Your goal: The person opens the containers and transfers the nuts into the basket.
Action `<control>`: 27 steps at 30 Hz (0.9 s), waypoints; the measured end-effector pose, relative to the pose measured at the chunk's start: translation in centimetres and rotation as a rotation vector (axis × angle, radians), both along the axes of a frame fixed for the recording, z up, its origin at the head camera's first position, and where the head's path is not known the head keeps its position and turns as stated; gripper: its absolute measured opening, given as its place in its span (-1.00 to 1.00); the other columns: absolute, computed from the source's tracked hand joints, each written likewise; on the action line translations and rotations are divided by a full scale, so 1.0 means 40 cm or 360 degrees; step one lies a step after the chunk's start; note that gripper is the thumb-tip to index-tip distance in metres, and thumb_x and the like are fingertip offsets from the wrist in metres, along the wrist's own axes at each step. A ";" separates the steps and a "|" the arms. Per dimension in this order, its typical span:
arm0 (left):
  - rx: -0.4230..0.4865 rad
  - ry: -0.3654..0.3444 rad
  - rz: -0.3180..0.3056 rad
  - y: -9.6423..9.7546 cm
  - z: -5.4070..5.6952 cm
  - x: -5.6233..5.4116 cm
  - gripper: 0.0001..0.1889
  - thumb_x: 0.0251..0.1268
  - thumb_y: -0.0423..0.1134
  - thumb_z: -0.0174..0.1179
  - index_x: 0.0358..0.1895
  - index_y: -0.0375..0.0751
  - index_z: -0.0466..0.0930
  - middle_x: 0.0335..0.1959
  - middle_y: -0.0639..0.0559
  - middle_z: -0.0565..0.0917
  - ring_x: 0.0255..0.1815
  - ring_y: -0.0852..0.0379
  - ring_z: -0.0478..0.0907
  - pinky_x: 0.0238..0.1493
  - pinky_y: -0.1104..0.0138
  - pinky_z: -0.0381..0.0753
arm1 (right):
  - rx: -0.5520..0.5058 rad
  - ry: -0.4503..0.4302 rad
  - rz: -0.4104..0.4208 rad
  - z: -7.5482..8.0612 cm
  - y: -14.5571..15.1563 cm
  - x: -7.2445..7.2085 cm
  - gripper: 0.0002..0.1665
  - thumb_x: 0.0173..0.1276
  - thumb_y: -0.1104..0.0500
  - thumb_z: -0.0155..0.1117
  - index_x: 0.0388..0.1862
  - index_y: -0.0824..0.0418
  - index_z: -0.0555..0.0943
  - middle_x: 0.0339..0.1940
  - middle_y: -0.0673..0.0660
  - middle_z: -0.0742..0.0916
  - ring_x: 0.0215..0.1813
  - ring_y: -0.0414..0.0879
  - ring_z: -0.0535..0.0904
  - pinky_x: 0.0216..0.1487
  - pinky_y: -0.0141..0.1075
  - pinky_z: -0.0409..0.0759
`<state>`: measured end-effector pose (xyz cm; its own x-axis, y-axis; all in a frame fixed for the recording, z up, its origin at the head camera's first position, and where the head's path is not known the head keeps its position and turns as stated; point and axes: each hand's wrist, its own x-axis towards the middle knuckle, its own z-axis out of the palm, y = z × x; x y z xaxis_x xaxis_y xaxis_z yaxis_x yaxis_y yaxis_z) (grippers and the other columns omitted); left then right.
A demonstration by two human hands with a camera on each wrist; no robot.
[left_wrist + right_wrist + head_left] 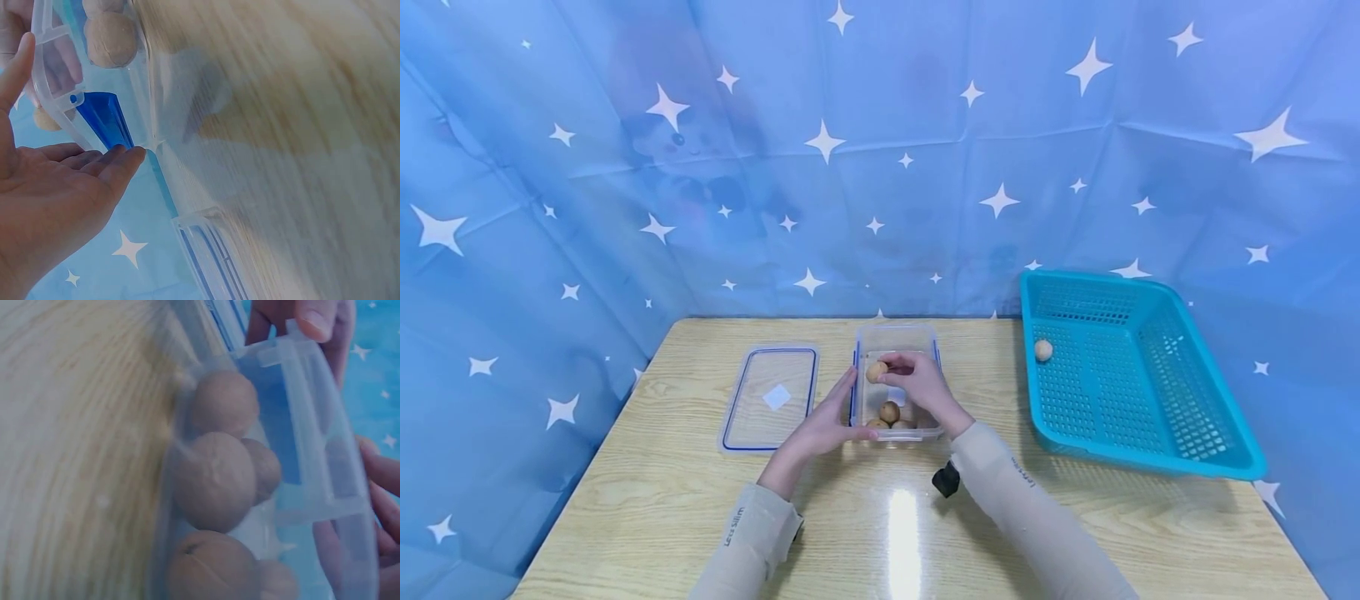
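A clear plastic storage box [895, 337] with blue side clasps stands on the table, several walnuts [889, 412] gathered at its near end. Over the box my right hand [917, 385] pinches one walnut [876, 372] between thumb and fingers. My left hand [827, 425] rests against the box's left side with fairly straight fingers, its thumb at the near rim. In the left wrist view those fingertips touch near the blue clasp [107, 119]. Through the box wall, the right wrist view shows walnuts [215, 481] lying close together; the pinched one is hidden there.
The box's blue-edged lid [748, 400] lies flat at the left. A large turquoise basket [1150, 462] stands at the right with a single walnut [1043, 350] inside, by its left wall. A blue star-patterned curtain [910, 208] hangs behind the wooden table [647, 500].
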<state>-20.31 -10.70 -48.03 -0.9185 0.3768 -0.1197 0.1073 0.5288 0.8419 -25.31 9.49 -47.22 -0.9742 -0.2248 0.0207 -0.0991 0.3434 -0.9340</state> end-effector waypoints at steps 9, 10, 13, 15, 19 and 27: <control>0.0000 0.0010 0.0002 -0.002 0.000 0.001 0.18 0.09 -0.01 0.48 0.64 -0.09 -0.22 0.68 -0.09 -0.20 0.66 -0.25 -0.16 0.58 -0.24 -0.05 | 0.0021 0.0063 -0.0003 0.047 0.015 -0.016 -0.59 0.35 0.19 0.37 0.16 0.24 0.65 0.11 0.24 0.75 0.13 0.11 0.68 0.21 -0.07 0.66; 0.0000 0.0014 0.0002 -0.001 0.000 0.000 0.18 0.09 -0.01 0.48 0.64 -0.09 -0.21 0.68 -0.10 -0.20 0.66 -0.25 -0.16 0.58 -0.24 -0.05 | 0.0010 0.0063 -0.0004 0.054 0.016 -0.018 -0.59 0.35 0.20 0.38 0.16 0.24 0.65 0.11 0.24 0.75 0.13 0.11 0.68 0.21 -0.07 0.66; -0.0007 0.0021 0.0003 0.000 -0.001 -0.001 0.18 0.09 0.00 0.48 0.64 -0.10 -0.21 0.68 -0.11 -0.19 0.66 -0.25 -0.16 0.59 -0.23 -0.05 | -0.0014 0.0086 0.0004 0.070 0.020 -0.024 -0.58 0.34 0.23 0.37 0.17 0.27 0.64 0.10 0.26 0.75 0.13 0.13 0.69 0.19 -0.09 0.68; -0.0018 0.0029 0.0003 0.000 -0.001 -0.001 0.18 0.10 -0.01 0.47 0.64 -0.10 -0.21 0.68 -0.11 -0.19 0.66 -0.24 -0.16 0.59 -0.22 -0.05 | -0.0005 0.0107 0.0010 0.079 0.024 -0.029 -0.58 0.35 0.23 0.36 0.18 0.29 0.63 0.10 0.27 0.74 0.12 0.13 0.69 0.18 -0.10 0.69; -0.0035 0.0035 0.0004 0.001 -0.001 -0.002 0.18 0.10 -0.01 0.47 0.64 -0.10 -0.21 0.68 -0.12 -0.18 0.66 -0.23 -0.17 0.60 -0.20 -0.05 | 0.0005 0.0122 0.0006 0.098 0.033 -0.038 -0.57 0.36 0.21 0.36 0.19 0.27 0.63 0.10 0.27 0.74 0.13 0.13 0.68 0.19 -0.09 0.68; -0.0027 0.0021 0.0003 0.001 -0.004 -0.003 0.19 0.09 -0.03 0.48 0.64 -0.07 -0.22 0.68 -0.09 -0.19 0.65 -0.25 -0.14 0.58 -0.23 -0.03 | 0.0007 0.0117 -0.0042 0.139 0.066 -0.055 -0.56 0.37 0.15 0.36 0.21 0.24 0.62 0.16 0.26 0.71 0.19 0.12 0.65 0.21 -0.08 0.66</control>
<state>-20.43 -10.65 -48.18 -0.9207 0.3733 -0.1137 0.1175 0.5430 0.8315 -27.51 12.14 -41.64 -0.9757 -0.1991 0.0913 -0.1580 0.3509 -0.9230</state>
